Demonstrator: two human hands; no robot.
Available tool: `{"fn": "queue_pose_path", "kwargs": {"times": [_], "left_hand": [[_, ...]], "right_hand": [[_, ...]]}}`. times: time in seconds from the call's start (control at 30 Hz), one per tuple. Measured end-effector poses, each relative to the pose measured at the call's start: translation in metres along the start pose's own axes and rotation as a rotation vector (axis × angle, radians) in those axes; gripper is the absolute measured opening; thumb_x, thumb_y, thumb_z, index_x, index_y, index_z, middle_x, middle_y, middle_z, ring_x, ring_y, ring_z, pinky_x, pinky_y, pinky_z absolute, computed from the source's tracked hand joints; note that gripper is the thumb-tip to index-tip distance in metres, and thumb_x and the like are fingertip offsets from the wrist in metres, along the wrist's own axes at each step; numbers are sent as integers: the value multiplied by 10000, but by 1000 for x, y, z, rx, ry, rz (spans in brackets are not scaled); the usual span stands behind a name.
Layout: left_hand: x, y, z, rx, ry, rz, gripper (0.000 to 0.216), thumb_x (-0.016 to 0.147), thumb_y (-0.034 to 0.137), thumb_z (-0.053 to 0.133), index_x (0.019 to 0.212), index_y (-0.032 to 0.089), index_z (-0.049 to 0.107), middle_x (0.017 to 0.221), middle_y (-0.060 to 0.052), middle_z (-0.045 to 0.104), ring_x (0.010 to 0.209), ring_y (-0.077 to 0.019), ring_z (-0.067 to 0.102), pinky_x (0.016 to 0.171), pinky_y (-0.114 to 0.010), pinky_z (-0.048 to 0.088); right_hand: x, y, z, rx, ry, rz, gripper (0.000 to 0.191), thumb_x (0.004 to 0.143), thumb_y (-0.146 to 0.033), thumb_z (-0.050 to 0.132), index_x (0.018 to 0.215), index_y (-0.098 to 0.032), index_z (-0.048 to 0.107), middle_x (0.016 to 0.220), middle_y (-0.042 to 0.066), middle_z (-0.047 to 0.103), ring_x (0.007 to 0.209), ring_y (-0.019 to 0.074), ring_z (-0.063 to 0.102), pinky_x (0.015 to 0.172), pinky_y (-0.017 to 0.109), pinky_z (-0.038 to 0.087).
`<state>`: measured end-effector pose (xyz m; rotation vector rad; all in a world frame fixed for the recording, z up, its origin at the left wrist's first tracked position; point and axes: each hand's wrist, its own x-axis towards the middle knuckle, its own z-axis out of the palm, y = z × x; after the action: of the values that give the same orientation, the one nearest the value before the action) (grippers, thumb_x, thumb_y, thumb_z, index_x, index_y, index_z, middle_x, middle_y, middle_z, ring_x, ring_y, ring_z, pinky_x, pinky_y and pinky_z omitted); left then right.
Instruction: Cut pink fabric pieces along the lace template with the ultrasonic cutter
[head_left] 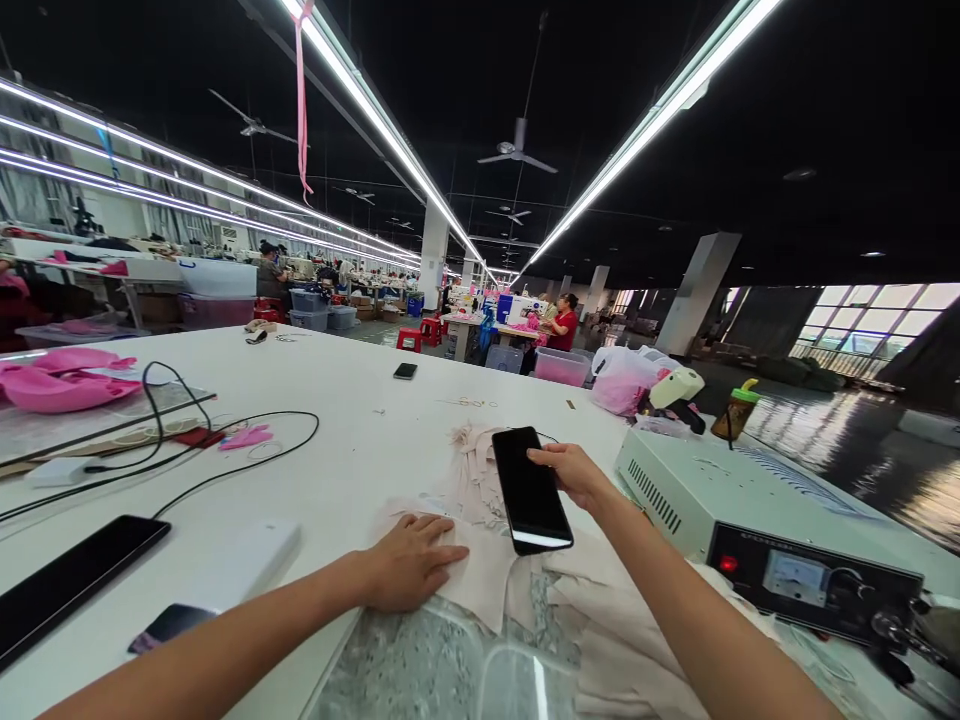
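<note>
My right hand (574, 474) grips a black smartphone (531, 490) by its right edge, thumb on the dark screen. The phone is held above pale beige fabric pieces (480, 580) on the table. My left hand (417, 562) lies flat on one of these pieces, fingers spread. A pile of beige strips (474, 460) sits behind the phone, partly hidden by it. Under the fabric in front of me is a clear, scratched plastic sheet (405, 660). More beige pieces (615, 640) lie beneath my right forearm.
A pale green metal box with a dial (750, 500) stands at the right. A black tablet-like device (75, 580), a white block (247, 560) and black cables (247, 420) lie left. Pink moulded pieces (67, 380), another phone (405, 371) and a pink bag (619, 380) are farther off.
</note>
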<state>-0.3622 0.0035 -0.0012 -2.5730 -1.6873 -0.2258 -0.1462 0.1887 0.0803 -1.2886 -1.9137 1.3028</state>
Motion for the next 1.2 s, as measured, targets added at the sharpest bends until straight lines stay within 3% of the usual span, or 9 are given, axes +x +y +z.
{"fn": "queue_pose_path", "kwargs": {"times": [0.17, 0.3, 0.4, 0.53, 0.63, 0.73, 0.83, 0.97, 1.2], "left_hand": [[1, -3, 5, 10, -12, -91, 450, 902, 311, 547, 1334, 189, 519, 1396, -147, 501, 1285, -305, 472, 1055, -493, 364], [0, -7, 7, 37, 21, -118, 417, 917, 354, 523, 1287, 165, 568, 1368, -153, 532, 1259, -307, 503, 1036, -498, 390], [-1, -12, 4, 42, 73, -101, 373, 910, 377, 526, 1219, 189, 614, 1327, -133, 571, 1208, -297, 548, 997, -466, 433], [5, -3, -8, 18, 167, -55, 272, 950, 318, 455, 1065, 186, 662, 1189, -123, 632, 1067, -275, 609, 953, -454, 449], [28, 22, -15, -32, 204, 41, 226, 967, 249, 450, 1031, 194, 659, 1102, -96, 642, 1022, -242, 608, 943, -423, 443], [70, 57, -13, -95, 189, 151, 139, 940, 245, 557, 1015, 196, 663, 1079, -73, 645, 1050, -230, 595, 966, -406, 433], [122, 89, -5, -145, 154, 201, 196, 935, 277, 596, 1092, 162, 628, 1154, -84, 613, 1064, -234, 589, 950, -440, 463], [173, 116, 9, -201, 89, 206, 309, 956, 316, 575, 1214, 146, 555, 1215, -98, 568, 1035, -227, 600, 870, -429, 523], [191, 126, 27, -259, 18, 157, 284, 962, 311, 566, 1195, 149, 565, 1182, -92, 584, 993, -211, 613, 843, -404, 535]], "right_hand": [[-5, 14, 55, 18, -62, 26, 351, 905, -361, 585, 1201, -176, 553, 1200, 85, 582, 1001, 214, 608, 829, 427, 530], [-4, 17, 68, -3, 25, -35, 355, 903, -364, 585, 1204, -177, 553, 1210, 85, 578, 1012, 219, 604, 836, 431, 527], [-11, 25, 47, -45, 114, -96, 338, 906, -361, 582, 1192, -184, 563, 1215, 83, 578, 1016, 217, 602, 843, 428, 524], [-42, 55, -19, -130, 213, -102, 329, 905, -357, 584, 1185, -184, 569, 1211, 85, 582, 1003, 209, 605, 831, 417, 528], [-80, 86, -74, -238, 289, -56, 338, 897, -359, 593, 1185, -182, 573, 1221, 82, 579, 1005, 215, 603, 822, 412, 529], [-118, 113, -107, -367, 328, -27, 310, 900, -356, 589, 1157, -183, 586, 1201, 77, 589, 996, 209, 604, 828, 409, 526], [-143, 131, -111, -471, 317, -57, 295, 897, -350, 595, 1138, -179, 593, 1180, 77, 599, 982, 201, 609, 828, 410, 525], [-148, 146, -101, -554, 326, -144, 300, 896, -357, 597, 1133, -173, 592, 1171, 76, 602, 1010, 212, 604, 855, 433, 515], [-143, 164, -100, -541, 390, -283, 251, 911, -371, 572, 1066, -178, 617, 1092, 59, 633, 941, 187, 623, 832, 404, 526]]}}
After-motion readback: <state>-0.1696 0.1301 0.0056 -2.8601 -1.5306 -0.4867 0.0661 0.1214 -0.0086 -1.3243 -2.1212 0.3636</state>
